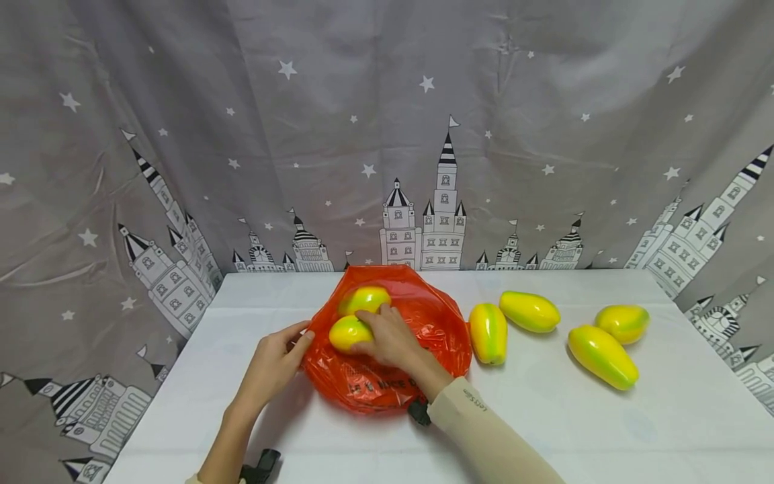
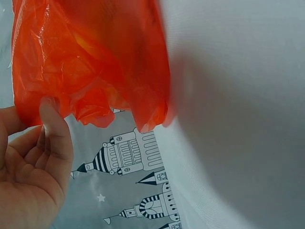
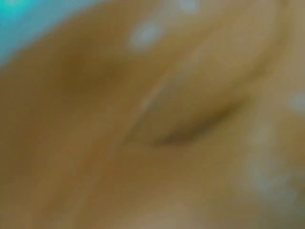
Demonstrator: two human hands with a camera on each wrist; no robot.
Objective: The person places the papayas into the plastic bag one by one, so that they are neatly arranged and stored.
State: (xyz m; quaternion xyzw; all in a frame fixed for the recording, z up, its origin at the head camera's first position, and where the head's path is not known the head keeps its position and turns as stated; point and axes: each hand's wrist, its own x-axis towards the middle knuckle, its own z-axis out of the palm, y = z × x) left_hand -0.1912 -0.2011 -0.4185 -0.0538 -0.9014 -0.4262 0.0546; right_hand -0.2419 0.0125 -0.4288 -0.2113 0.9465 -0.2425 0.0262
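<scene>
A red plastic bag (image 1: 387, 396) with dark printing lies on the table, its mouth spread towards me. My left hand (image 1: 275, 359) pinches the bag's left rim between thumb and fingers; the left wrist view shows the thumb pressing the red film (image 2: 90, 62). Inside the bag's mouth my right hand (image 1: 390, 336) grips a glossy yellow-green papaya (image 1: 349, 334). Just behind that one, another papaya (image 1: 369, 297) sits in the bag, partly covered by the hand and the held fruit. The right wrist view is blurred and filled by skin-coloured shapes.
To the bag's right, one papaya (image 1: 488, 333) lies close against it, with another (image 1: 529, 311) behind. Farther right, two more papayas, a front one (image 1: 603, 356) and a back one (image 1: 623, 323), touch or nearly touch. A grey castle-print curtain (image 1: 338, 134) hangs behind the white table (image 1: 532, 417).
</scene>
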